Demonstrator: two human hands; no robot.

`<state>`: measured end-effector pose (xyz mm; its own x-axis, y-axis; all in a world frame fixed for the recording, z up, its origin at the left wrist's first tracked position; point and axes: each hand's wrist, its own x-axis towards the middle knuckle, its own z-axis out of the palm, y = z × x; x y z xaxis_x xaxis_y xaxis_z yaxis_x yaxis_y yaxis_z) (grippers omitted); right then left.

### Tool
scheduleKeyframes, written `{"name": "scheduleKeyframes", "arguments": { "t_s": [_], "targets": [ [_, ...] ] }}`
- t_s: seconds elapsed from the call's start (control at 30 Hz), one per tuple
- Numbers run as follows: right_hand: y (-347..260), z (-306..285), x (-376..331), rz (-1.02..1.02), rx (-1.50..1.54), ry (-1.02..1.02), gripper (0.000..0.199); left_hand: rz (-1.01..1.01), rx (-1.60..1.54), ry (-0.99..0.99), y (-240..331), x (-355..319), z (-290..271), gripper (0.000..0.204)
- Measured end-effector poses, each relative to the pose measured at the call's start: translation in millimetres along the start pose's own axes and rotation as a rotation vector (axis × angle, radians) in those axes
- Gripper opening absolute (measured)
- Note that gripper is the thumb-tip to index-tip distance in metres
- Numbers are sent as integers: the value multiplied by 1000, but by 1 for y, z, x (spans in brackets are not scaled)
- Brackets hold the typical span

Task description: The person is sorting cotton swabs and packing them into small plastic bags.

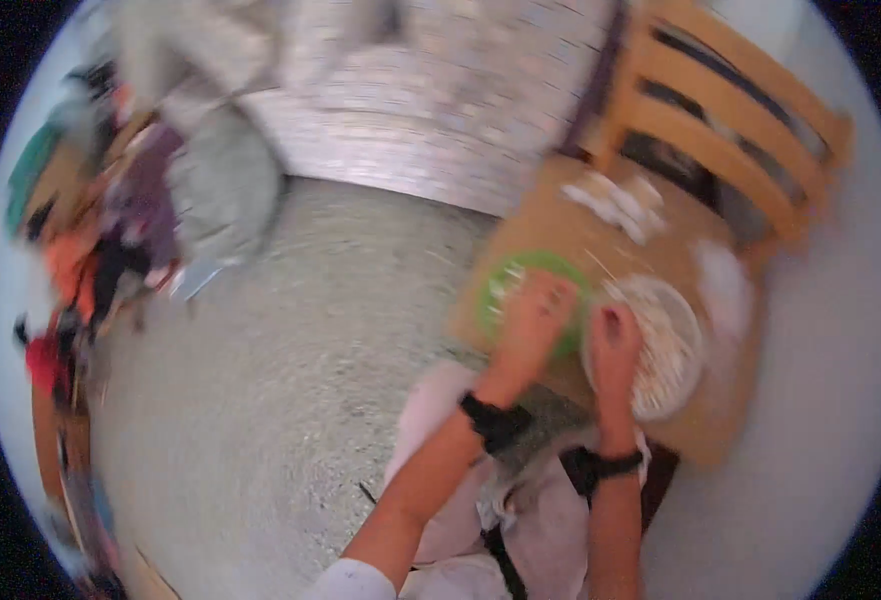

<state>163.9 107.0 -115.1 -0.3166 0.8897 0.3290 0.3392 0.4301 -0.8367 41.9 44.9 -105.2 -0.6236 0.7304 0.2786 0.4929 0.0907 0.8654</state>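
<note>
Blurred view down onto a wooden chair seat (pixel 560 235), left hand (pixel 535 320) spread flat over a green plate (pixel 505 280), right hand (pixel 612 345) loosely curled on a clear bowl (pixel 675 350) of pale pieces, its grip unclear, grey carpet (pixel 310 350) alongside

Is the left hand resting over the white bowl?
No, the left hand lies over the green plate; the right hand is at the white bowl.

Bright, even daylight; heavy motion blur, fisheye-bent edges.
</note>
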Motion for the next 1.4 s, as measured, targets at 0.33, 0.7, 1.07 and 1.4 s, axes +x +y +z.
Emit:
{"name": "scheduleKeyframes", "arguments": {
  "t_s": [0.33,0.7,1.07,1.4],
  "targets": [
    [-10,-20,-6,-78,-192,117,13,177,50,-45,32,-15,2,11],
    [-19,-39,-11,22,-580,216,30,102,206,191,15,-1,-22,10],
    [-10,-38,-14,-4,-630,120,25,72,103,-12,12,-8,2,18],
    [-15,-35,-3,20,-268,296,10,25,-61,-21,8,-6,7,20]
  ]
}}
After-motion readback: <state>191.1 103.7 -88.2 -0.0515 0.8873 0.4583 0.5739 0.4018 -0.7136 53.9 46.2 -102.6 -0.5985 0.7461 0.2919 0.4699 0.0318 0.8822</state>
